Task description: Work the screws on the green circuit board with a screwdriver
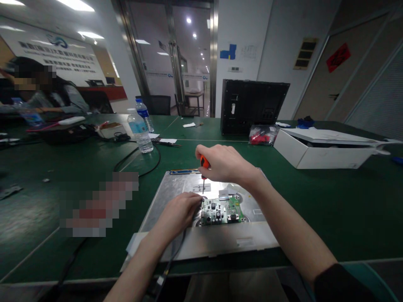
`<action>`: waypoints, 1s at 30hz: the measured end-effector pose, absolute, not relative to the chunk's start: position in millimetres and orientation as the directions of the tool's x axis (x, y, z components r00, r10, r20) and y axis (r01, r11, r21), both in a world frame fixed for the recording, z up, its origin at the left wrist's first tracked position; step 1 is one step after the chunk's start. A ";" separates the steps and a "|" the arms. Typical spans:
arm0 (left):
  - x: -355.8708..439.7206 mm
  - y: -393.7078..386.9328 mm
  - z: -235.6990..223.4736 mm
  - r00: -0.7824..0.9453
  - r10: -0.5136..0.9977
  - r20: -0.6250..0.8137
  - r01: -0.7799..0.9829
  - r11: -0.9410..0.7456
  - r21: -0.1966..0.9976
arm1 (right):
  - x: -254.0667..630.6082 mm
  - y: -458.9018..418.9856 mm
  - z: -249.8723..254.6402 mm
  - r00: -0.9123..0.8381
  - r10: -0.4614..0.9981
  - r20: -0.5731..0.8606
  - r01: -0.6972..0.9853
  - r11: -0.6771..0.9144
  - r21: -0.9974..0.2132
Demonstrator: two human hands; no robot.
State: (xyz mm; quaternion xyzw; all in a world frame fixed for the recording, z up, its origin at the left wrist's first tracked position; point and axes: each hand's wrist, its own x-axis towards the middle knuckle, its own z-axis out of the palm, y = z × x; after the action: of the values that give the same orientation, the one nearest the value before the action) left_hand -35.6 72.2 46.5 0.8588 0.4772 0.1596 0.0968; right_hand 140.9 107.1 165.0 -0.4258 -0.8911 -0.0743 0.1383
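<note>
My right hand [222,163] is closed around the orange-and-black handle of a screwdriver [204,161]. Its thin shaft points down, the tip close to the upper left corner of a green circuit board [222,210]. Beside that corner is my left hand [184,207], its fingers pressed together; whatever they pinch, if anything, is hidden. The board lies on the silver metal back of a flat display panel [163,197], which rests near the table's front edge. A black cable [178,251] passes under my left forearm.
On the green table [330,209] stand water bottles [140,132], a black monitor casing [253,107] and a white box [317,151]. A plastic bag with red contents [261,136] lies by the casing. Another person [59,90] sits at far left.
</note>
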 end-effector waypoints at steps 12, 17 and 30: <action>-39.9 73.6 42.1 0.421 0.888 0.188 0.842 -0.459 0.284 | 142.9 110.9 170.1 -0.463 0.759 0.458 0.840 0.540 -0.045; -42.9 75.5 49.6 0.338 0.925 0.174 0.896 -0.373 0.240 | 147.5 113.8 171.4 -0.433 0.769 0.470 0.857 0.513 -0.052; -18.5 111.0 69.4 0.297 0.955 -0.004 0.955 -0.297 0.016 | 151.8 115.5 173.0 -0.410 0.789 0.457 0.870 0.489 -0.064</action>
State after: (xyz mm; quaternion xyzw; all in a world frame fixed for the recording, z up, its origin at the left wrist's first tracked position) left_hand -18.5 111.0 69.4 0.8053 0.5929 0.0031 0.0077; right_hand 151.8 115.5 173.0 -0.4968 -0.8347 -0.0920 0.2191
